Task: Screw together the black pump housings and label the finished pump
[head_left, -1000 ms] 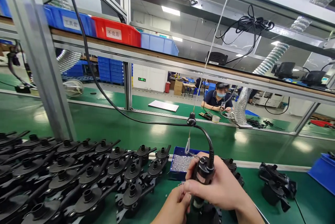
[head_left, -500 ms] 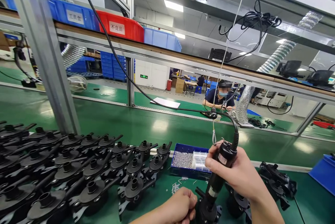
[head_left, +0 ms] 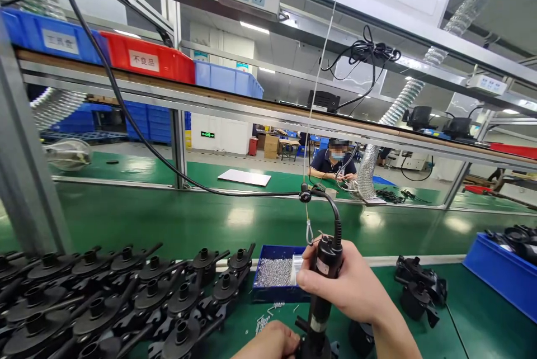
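Note:
My right hand (head_left: 342,286) is wrapped round an upright black electric screwdriver (head_left: 321,303), which has a cord at its top and a wire loop beside it. Its lower end points down at a black plastic part (head_left: 331,348) at the bottom edge, mostly hidden. Beside that part, my left hand (head_left: 272,342) has its fingers curled in; what they grip is hidden. Small loose screws (head_left: 263,322) lie on the green bench just beyond the left hand. A blue bin (head_left: 279,294) behind them holds many small metal screws and a clear-white insert.
Rows of black round plastic parts (head_left: 98,308) cover the left of the bench. More black parts (head_left: 419,286) and a blue crate (head_left: 503,275) stand at right. A cable (head_left: 121,102) and suspension wire (head_left: 321,68) hang ahead. Across the bench sits a masked person (head_left: 333,163).
The view has swung to the right, so the scene sits further left and the blue crate shows more. Both hands keep their places by the screwdriver and the black part.

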`<state>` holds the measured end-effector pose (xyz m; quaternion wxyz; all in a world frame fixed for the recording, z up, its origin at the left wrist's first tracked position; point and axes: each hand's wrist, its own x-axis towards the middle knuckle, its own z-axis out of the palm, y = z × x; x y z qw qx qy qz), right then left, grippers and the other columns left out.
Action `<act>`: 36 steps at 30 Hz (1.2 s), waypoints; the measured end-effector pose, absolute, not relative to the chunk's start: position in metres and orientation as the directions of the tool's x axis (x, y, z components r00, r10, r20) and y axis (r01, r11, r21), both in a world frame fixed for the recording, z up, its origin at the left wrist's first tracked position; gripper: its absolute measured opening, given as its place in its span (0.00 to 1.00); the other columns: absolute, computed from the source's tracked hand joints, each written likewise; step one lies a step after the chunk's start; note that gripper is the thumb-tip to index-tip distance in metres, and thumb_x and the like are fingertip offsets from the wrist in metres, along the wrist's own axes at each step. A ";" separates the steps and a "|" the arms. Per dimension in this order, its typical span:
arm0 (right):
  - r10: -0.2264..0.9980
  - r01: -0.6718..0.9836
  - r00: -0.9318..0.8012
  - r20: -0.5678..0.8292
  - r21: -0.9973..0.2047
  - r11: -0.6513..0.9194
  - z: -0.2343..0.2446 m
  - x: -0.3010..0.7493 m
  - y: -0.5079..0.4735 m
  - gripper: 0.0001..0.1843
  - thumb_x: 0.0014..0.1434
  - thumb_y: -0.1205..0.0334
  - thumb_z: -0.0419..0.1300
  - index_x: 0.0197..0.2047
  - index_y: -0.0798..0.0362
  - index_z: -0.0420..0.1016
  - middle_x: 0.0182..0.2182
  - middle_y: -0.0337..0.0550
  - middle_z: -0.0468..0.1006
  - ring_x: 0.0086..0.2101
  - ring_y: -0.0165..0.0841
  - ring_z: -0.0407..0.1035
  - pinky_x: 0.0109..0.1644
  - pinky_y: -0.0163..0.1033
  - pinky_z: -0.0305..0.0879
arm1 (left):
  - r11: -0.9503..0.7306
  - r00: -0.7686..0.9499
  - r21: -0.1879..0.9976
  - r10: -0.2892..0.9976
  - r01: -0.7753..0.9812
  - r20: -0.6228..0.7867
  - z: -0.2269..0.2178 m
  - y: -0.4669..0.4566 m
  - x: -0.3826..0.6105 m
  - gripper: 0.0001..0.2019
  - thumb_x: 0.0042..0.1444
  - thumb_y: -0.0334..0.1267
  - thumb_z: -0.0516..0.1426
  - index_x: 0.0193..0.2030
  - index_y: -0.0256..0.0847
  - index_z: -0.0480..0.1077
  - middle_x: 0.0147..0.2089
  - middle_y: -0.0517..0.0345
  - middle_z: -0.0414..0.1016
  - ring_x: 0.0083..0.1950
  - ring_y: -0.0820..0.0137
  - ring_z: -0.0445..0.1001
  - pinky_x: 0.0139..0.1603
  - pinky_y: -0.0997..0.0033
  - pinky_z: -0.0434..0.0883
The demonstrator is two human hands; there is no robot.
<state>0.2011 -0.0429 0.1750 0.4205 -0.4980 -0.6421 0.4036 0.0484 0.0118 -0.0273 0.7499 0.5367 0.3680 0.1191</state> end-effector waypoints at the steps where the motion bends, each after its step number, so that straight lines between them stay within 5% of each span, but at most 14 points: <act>1: 0.980 0.301 -0.146 0.132 -0.938 0.171 0.175 0.201 -0.043 0.19 0.55 0.51 0.76 0.42 0.52 0.78 0.34 0.39 0.80 0.33 0.36 0.69 0.41 0.41 0.68 | 0.405 0.691 0.886 0.576 0.224 -0.438 -0.025 0.012 0.046 0.17 0.47 0.41 0.63 0.16 0.42 0.61 0.13 0.64 0.59 0.11 0.81 0.47 0.18 0.76 0.40; 6: 0.985 0.312 -0.124 0.121 -0.937 0.154 0.173 0.200 -0.045 0.22 0.56 0.47 0.76 0.45 0.52 0.77 0.34 0.39 0.79 0.34 0.36 0.69 0.41 0.41 0.67 | 0.443 0.652 0.863 0.583 0.244 -0.484 -0.011 0.016 0.035 0.09 0.52 0.41 0.61 0.27 0.40 0.70 0.15 0.65 0.61 0.11 0.79 0.48 0.18 0.78 0.42; 11: 0.986 0.334 -0.110 0.129 -0.929 0.159 0.174 0.198 -0.046 0.21 0.55 0.49 0.76 0.44 0.53 0.79 0.33 0.37 0.75 0.34 0.35 0.69 0.41 0.40 0.68 | 0.461 0.679 0.837 0.515 0.295 -0.523 0.016 0.019 0.020 0.12 0.56 0.47 0.62 0.32 0.39 0.74 0.16 0.67 0.60 0.12 0.79 0.46 0.17 0.78 0.38; 18: 0.981 0.388 -0.121 0.150 -0.903 0.185 0.171 0.196 -0.041 0.19 0.57 0.48 0.74 0.44 0.51 0.79 0.33 0.37 0.76 0.33 0.35 0.68 0.39 0.41 0.68 | 0.439 0.676 0.838 0.513 0.323 -0.529 0.040 0.007 0.027 0.21 0.47 0.41 0.69 0.19 0.45 0.59 0.12 0.72 0.51 0.12 0.81 0.42 0.14 0.77 0.38; 26: 0.977 0.407 -0.122 0.172 -0.890 0.208 0.168 0.194 -0.040 0.21 0.61 0.46 0.73 0.48 0.50 0.77 0.34 0.37 0.80 0.33 0.35 0.70 0.40 0.41 0.68 | 0.402 0.594 0.870 0.639 0.284 -0.489 0.027 -0.007 0.045 0.23 0.43 0.38 0.70 0.16 0.46 0.57 0.11 0.72 0.51 0.11 0.80 0.42 0.13 0.72 0.37; 31: 0.953 0.414 0.027 0.303 -0.871 0.265 0.160 0.190 -0.034 0.21 0.61 0.44 0.72 0.46 0.50 0.76 0.35 0.42 0.81 0.33 0.39 0.74 0.39 0.44 0.71 | 0.418 0.574 0.865 0.650 0.277 -0.498 0.021 -0.005 0.044 0.18 0.42 0.36 0.69 0.20 0.46 0.61 0.12 0.72 0.55 0.12 0.79 0.45 0.12 0.73 0.41; 36: 0.826 0.271 0.159 0.540 -0.829 0.490 0.148 0.192 -0.037 0.15 0.63 0.50 0.71 0.39 0.49 0.73 0.29 0.39 0.77 0.30 0.39 0.74 0.37 0.46 0.74 | 0.391 0.561 0.876 0.674 0.283 -0.482 0.011 -0.004 0.048 0.15 0.42 0.37 0.69 0.27 0.46 0.64 0.15 0.72 0.61 0.11 0.77 0.54 0.12 0.75 0.50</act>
